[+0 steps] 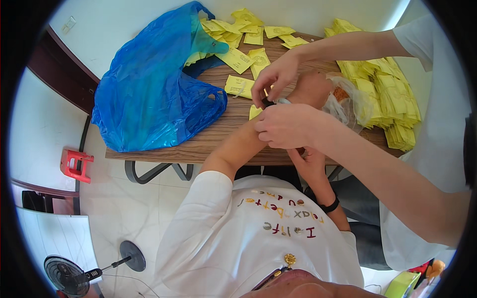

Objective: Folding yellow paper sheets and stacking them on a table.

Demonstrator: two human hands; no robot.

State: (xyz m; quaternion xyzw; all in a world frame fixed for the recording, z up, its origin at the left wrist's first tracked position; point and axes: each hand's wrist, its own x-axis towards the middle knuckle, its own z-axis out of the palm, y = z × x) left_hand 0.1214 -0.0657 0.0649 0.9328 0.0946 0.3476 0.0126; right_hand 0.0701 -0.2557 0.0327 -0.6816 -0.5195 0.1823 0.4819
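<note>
The person's left hand (314, 85) lies on the brown wooden surface (218, 134), with the forearm stretched out across it. The fingers look curled under into a loose fist and seem to hold nothing. At the wrist just behind this hand sits a small black piece with a pale band (269, 103). It is too small to say exactly what it is.

Two hands of a co-worker in a white shirt are busy on it. The co-worker's upper hand (276, 74) pinches it from above, and the co-worker's lower hand (287, 125) grips the wrist from the near side. The person's right hand (310, 163), with a black wristband (330, 204) on its arm, is below the surface edge and half hidden, so I cannot tell if it is open or closed.

In my judgement, it is best to keep the left forearm flat and relaxed, not to twist the wrist, and to keep the right hand out of the co-worker's way.

A thin clear plastic bag (348, 102) touches the left hand on its right. Small yellow paper packets (239, 85) lie to its left, and beyond them is a big crumpled blue plastic bag (154, 94).
</note>
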